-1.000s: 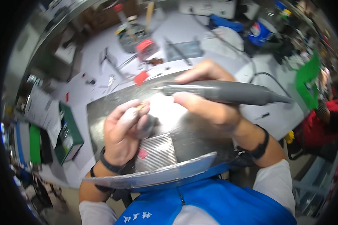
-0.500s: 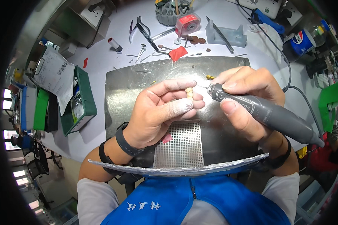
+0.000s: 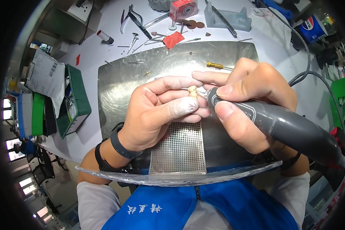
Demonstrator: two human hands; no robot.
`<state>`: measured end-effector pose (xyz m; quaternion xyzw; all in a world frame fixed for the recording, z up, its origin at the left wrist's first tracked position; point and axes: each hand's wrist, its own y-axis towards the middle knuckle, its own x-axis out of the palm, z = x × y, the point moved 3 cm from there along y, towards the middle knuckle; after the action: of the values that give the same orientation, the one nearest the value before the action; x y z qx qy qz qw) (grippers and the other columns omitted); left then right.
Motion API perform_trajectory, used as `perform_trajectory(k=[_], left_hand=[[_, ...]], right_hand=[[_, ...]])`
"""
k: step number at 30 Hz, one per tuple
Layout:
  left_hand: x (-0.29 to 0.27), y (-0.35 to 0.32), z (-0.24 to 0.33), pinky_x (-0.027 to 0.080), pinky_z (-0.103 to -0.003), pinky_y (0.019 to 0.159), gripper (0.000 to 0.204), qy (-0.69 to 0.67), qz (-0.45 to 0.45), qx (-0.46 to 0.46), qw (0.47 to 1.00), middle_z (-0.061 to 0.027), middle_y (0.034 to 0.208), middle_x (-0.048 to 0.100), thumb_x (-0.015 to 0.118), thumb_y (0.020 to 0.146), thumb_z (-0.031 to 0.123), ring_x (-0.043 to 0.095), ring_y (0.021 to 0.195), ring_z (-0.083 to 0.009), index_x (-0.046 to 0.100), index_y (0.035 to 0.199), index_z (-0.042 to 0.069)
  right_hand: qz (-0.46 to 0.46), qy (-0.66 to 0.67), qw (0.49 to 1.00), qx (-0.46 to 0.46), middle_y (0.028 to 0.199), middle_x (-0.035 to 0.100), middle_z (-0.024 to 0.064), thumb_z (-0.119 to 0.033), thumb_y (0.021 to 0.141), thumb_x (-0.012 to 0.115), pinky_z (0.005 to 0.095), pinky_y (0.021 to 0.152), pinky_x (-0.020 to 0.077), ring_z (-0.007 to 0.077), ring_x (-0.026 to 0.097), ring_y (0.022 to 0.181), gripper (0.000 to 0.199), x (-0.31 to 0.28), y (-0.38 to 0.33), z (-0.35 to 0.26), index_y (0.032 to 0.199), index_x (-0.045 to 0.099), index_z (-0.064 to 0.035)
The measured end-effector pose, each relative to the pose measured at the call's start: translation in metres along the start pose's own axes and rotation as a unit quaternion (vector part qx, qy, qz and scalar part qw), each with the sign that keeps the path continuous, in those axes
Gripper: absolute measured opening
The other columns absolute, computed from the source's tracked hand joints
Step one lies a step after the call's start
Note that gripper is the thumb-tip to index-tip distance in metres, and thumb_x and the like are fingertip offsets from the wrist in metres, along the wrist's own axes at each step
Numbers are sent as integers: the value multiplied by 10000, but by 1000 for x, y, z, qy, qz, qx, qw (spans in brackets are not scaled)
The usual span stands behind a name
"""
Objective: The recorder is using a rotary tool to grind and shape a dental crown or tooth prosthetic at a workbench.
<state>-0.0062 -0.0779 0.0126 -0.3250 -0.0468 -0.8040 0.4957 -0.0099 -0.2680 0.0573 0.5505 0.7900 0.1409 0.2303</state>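
Observation:
My left hand [image 3: 161,101], dusted with white powder, pinches a small cream dental crown piece [image 3: 193,91] between thumb and forefinger. A dark grey rotary handpiece [image 3: 280,120] lies in my right hand [image 3: 253,101], with thumb and fingers wrapped round its front end. The handpiece's tip meets or nearly meets the right side of the crown piece; the contact is too small to make out. One finger of the right hand reaches across close to the left fingertips. Both hands are above a metal work plate [image 3: 120,86] with a perforated grille [image 3: 179,147].
A brass-handled tool [image 3: 214,65] lies beyond my right hand. Farther back are a red cloth-like scrap [image 3: 173,39], brown discs [image 3: 191,24], pliers [image 3: 133,17] and a grey holder [image 3: 228,19]. A green box [image 3: 78,103] stands left. The handpiece cord [image 3: 306,57] loops at right.
The handpiece has come left, its tip now at the crown piece, and my right finger has stretched toward my left hand. The view has shifted, uncovering more of the brass-handled tool.

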Motion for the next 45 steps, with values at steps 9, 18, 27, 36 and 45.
perform_trajectory(k=[9,18,27,36,45], left_hand=[[3,-3,2,595,-296,844,337,-5,4,8,1000,-234,1112,672,609,927,-11,705,974,-258,538,1243,-102],[3,-3,5,595,-280,828,332,0,-1,-7,1000,-216,1083,683,623,923,-3,710,951,-241,555,1234,-96],[0,-3,4,594,-274,810,327,10,-12,-8,1000,-206,1060,689,636,917,2,714,932,-235,568,1224,-87],[0,-3,2,603,-289,819,303,10,-22,4,1000,-218,1072,683,626,918,-10,714,940,-253,571,1202,-102],[1,-4,3,605,-287,814,299,-3,-26,-8,1000,-220,1074,683,625,920,-8,716,933,-250,568,1199,-97]], right_hand=[[2,-16,1000,2,746,521,89,35,820,585,573,969,507,140,554,683,145,4,0,1,950,536,-5],[-5,-23,999,-37,761,542,102,49,828,572,566,962,515,139,563,683,147,7,2,5,963,544,-1],[-18,-20,1000,-3,751,544,102,44,830,576,556,950,523,135,556,675,126,4,3,2,943,538,7],[-16,13,1000,-5,746,532,101,48,847,578,546,926,533,128,558,663,97,5,2,2,922,520,28],[-21,18,999,-20,768,540,98,74,836,570,563,937,526,138,589,697,117,5,3,4,933,529,24]])
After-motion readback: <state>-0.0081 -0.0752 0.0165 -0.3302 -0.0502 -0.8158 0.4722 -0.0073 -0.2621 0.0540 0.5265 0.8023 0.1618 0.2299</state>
